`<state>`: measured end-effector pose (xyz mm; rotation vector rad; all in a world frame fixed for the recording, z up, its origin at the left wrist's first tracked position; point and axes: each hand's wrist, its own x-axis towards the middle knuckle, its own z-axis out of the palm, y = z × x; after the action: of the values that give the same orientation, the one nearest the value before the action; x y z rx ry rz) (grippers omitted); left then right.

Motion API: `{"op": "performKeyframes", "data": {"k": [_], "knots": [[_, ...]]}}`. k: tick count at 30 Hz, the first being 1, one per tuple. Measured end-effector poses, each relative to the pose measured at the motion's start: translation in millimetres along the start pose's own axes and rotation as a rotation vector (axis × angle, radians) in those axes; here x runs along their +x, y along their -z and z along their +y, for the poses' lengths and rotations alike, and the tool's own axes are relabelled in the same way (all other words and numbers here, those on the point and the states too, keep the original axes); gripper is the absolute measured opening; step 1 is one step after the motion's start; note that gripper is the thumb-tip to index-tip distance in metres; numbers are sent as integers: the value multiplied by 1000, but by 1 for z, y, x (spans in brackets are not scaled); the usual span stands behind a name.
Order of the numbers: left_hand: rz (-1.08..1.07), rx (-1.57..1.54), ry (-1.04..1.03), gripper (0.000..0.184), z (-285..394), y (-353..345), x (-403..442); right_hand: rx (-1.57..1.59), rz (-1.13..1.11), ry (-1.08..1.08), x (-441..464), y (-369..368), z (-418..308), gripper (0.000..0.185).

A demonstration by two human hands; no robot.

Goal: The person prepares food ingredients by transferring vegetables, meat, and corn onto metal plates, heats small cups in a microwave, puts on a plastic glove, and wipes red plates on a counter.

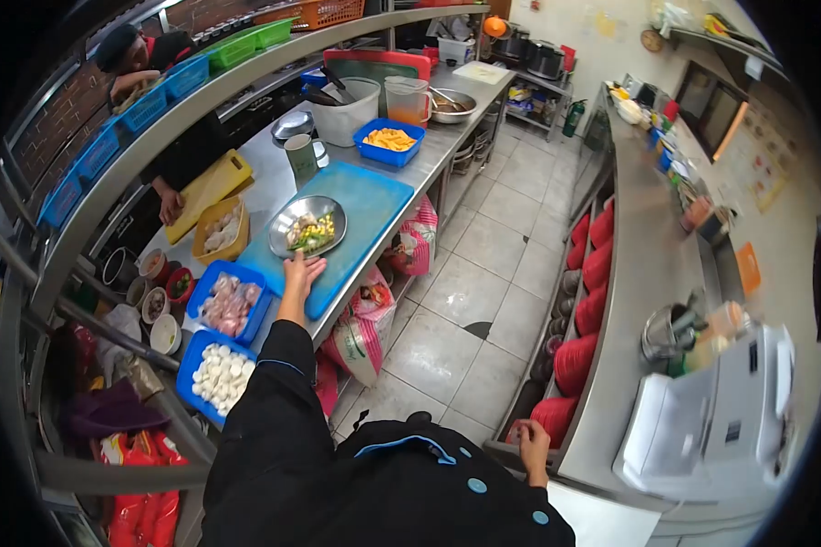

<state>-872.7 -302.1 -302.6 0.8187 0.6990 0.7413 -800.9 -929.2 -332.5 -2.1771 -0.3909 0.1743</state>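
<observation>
My left hand [303, 272] grips the near rim of a round metal bowl [283, 217] over the blue cutting board [367, 199]. Yellow and green chopped pieces and some paler food lie in the bowl. Down at my right side, my right hand [531, 447] has loosely bent fingers with nothing visible between them. It is nearest to the stacked red items [555, 417] under the right counter. Left of the board stand a blue tub of raw pink meat [231, 304] and a blue tub of white balls [221, 378].
Behind the board are a blue basket of orange-yellow pieces [389, 142], a green-grey cup [300, 157] and a white bucket [348, 114]. Across the counter a person's hand [170, 206] is by a yellow board [212, 191]. A metal shelf rail [246, 75] overhangs the left counter.
</observation>
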Motion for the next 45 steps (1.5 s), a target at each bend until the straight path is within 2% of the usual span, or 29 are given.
{"op": "performKeyframes", "data": {"k": [2,3,4,5,7,9,12,16,18,22,27,30,32,33,34,36,38,40,42,43,45], "knots": [[344,48,-171,60,0,-7,18,-7,-35,-100,22,3,16,13],[406,118,-257,48,-7,3,31,-14,-44,-195,28,4,23,13],[467,153,-272,43,-7,4,32,-83,-40,-226,38,2,37,13],[519,181,-294,39,-7,1,31,-63,-54,-275,49,-1,58,12],[466,253,-290,45,3,-11,21,-32,-79,-365,80,-6,97,12],[521,337,-244,47,13,-37,13,-27,-125,-448,130,-9,129,12],[321,516,-216,36,31,-104,21,-5,-211,-544,211,-11,175,12],[180,467,-190,36,24,-248,89,66,-321,-624,349,-23,212,13],[14,426,-116,36,-1,-310,131,93,-364,-633,427,-26,219,13],[-139,266,-16,29,-78,-441,231,178,-367,-584,615,-29,205,14],[-218,94,74,27,-168,-582,382,323,-234,-409,816,-24,153,11],[-201,27,89,32,-200,-646,482,430,-179,-481,872,-30,167,12],[-138,-24,78,39,-205,-683,537,413,-146,-476,883,-46,220,14],[-152,-102,37,46,-218,-688,580,266,-216,-522,883,-56,258,13],[-86,-151,4,49,-225,-696,614,442,-122,-586,883,-43,228,13],[25,-305,-26,53,-234,-699,676,345,-190,-697,898,-37,218,14],[176,-375,-142,44,-232,-716,707,296,-221,-804,916,-38,223,14],[234,-374,-43,36,-247,-719,748,300,-202,-887,947,-37,229,15],[301,-220,-33,20,-241,-772,747,310,-181,-953,984,-40,241,16],[237,-69,-8,17,-251,-789,751,308,-178,-979,1004,-42,249,16],[-35,149,176,16,-283,-822,765,308,-183,-1008,1055,-42,264,17]]}}
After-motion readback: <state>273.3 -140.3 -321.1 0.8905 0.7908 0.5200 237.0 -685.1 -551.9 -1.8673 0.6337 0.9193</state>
